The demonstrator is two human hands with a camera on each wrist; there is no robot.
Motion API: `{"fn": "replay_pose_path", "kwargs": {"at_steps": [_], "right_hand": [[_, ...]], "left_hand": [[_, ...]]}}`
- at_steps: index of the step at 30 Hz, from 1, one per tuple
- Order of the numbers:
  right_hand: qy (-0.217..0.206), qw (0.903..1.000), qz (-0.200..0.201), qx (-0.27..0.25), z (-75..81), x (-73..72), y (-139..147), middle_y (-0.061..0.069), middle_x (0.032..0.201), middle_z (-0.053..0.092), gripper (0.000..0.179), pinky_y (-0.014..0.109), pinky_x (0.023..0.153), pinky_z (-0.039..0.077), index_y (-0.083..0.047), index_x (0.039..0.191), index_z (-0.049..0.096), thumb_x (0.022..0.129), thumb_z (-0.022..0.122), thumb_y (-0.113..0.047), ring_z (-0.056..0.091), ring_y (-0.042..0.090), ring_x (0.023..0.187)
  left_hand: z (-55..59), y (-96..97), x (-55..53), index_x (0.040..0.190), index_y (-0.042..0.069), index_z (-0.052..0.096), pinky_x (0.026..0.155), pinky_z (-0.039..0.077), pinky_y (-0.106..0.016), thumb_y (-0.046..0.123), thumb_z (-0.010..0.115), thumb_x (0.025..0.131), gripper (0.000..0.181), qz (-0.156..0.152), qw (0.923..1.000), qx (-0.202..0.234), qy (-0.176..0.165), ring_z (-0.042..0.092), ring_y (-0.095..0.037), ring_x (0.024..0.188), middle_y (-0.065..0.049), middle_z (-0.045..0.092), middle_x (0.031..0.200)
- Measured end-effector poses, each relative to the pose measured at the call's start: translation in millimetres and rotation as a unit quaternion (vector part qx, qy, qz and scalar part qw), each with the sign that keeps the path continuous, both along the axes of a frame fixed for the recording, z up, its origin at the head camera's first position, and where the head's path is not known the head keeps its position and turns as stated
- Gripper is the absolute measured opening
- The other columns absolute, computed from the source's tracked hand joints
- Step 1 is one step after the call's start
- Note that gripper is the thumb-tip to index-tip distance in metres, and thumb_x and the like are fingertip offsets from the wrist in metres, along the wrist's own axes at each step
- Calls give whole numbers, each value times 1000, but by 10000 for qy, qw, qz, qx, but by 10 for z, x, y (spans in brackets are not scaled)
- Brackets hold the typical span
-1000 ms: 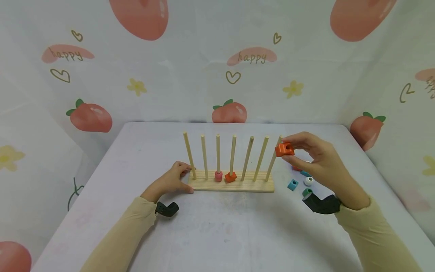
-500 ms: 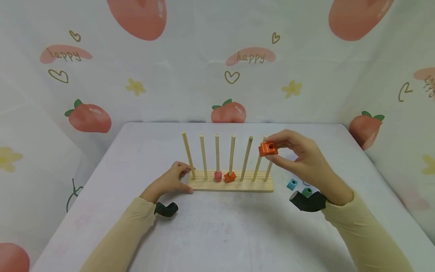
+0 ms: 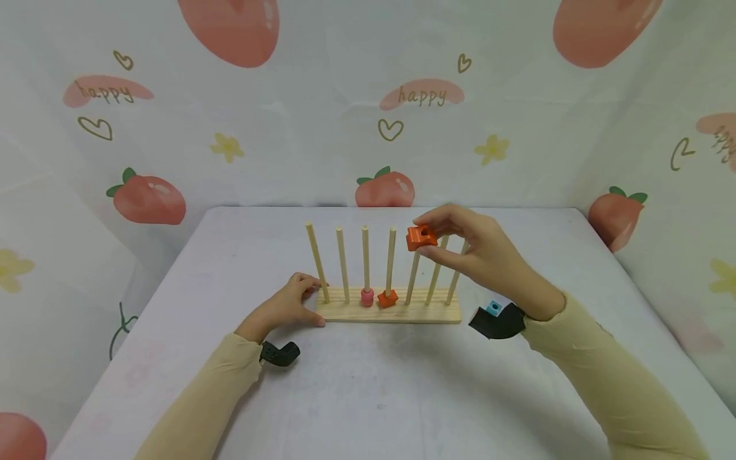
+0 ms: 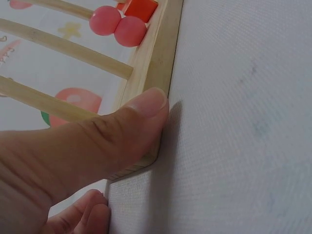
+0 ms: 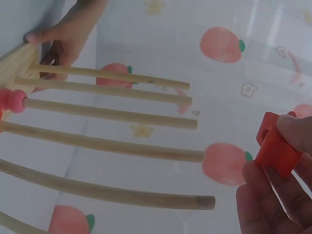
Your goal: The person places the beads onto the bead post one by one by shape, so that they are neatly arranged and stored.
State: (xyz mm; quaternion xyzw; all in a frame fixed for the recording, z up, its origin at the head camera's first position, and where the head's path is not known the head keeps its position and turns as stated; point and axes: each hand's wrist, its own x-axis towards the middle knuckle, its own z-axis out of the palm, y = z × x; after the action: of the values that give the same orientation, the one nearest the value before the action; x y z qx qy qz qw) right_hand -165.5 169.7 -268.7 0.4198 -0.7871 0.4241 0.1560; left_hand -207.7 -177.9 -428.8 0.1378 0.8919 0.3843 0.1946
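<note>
My right hand [image 3: 483, 252] pinches an orange bead [image 3: 421, 238] between thumb and fingers. The bead has a hole and grooved sides; in the head view it overlaps the top of the fifth peg from the left. In the right wrist view the held orange bead [image 5: 277, 148] appears beyond the peg tips. A wooden peg stand [image 3: 425, 313] bears several upright pegs. With the thumb on its front edge and fingers behind, my left hand [image 3: 285, 303] holds the base's left end. A pink bead [image 3: 367, 298] sits low on the third peg, an orange one [image 3: 388, 298] on the fourth.
A blue cube bead [image 3: 494, 308] lies on the table right of the stand, partly covered by the dark band [image 3: 496, 322] at my right wrist. My right forearm hides the table behind it. A printed cloth [image 3: 322, 147] hangs behind the white table [image 3: 356, 396].
My right hand has carried the orange bead leftward and slightly up, from the rightmost peg to the fifth. It now covers more loose beads. The left hand keeps its hold on the stand.
</note>
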Motion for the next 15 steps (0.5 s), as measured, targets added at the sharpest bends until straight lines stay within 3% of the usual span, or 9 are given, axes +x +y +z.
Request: {"fn": "replay_pose_path", "kwargs": {"at_steps": [7,15], "right_hand": [[-479,9985,-256,106,82,-127,-95,-1,104,70,35,21,88,53,-6,116,60,84,74,-6,65,6,93],[-828,9957,-358,189,77,-267,-190,0,106,69,36,24,91,52,-6,117,60,84,75,-10,65,9,98]], "left_hand": [[11,3,2,135,-3,45,109,35,-52,23,89,70,83,-30,10000,-31,43,40,-38,127,-20,32,135],[6,8,-1,135,-2,45,108,36,-52,23,88,70,83,-26,10000,-74,51,40,-38,126,-20,33,134]]}}
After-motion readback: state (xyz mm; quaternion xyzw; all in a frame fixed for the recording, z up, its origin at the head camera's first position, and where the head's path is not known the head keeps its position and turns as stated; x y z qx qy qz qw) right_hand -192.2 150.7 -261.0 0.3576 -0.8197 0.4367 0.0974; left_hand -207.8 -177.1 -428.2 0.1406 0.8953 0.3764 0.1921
